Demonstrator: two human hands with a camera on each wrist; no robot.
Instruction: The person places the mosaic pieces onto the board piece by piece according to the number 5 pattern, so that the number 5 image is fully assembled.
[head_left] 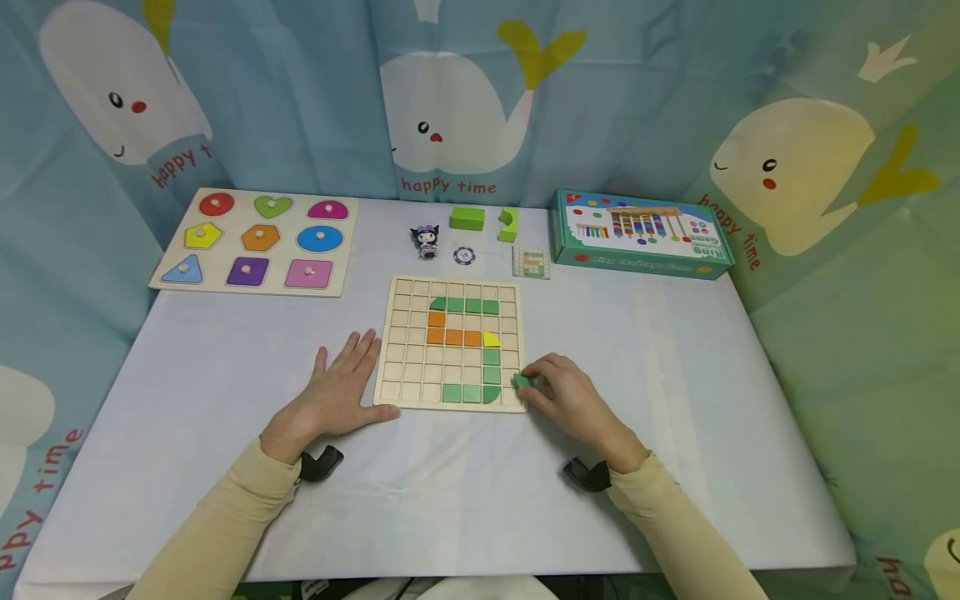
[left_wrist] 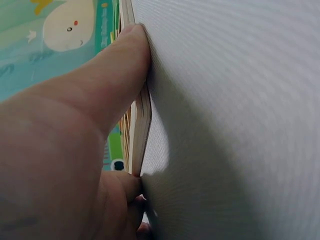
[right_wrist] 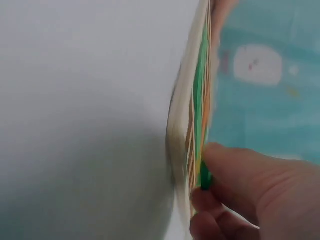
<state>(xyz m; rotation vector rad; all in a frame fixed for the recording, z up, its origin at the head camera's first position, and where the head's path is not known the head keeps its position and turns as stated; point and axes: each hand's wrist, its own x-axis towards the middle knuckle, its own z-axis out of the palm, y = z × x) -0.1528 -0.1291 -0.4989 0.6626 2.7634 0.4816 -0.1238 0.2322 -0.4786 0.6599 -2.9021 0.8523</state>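
Note:
A square wooden grid board lies flat on the white table, with green, orange and yellow tiles set in some of its cells. My left hand lies spread at the board's left side, its thumb touching the lower left corner; the left wrist view shows the thumb against the board's edge. Between thumb and fingertips, my right hand pinches a small green tile over the board's right edge. The right wrist view shows that green tile mostly covered by the fingers.
Behind the board stand a small figurine, a round chip, a green block, a notched green block and a pattern card. A shape puzzle lies back left, a boxed game back right. A printed curtain surrounds the table.

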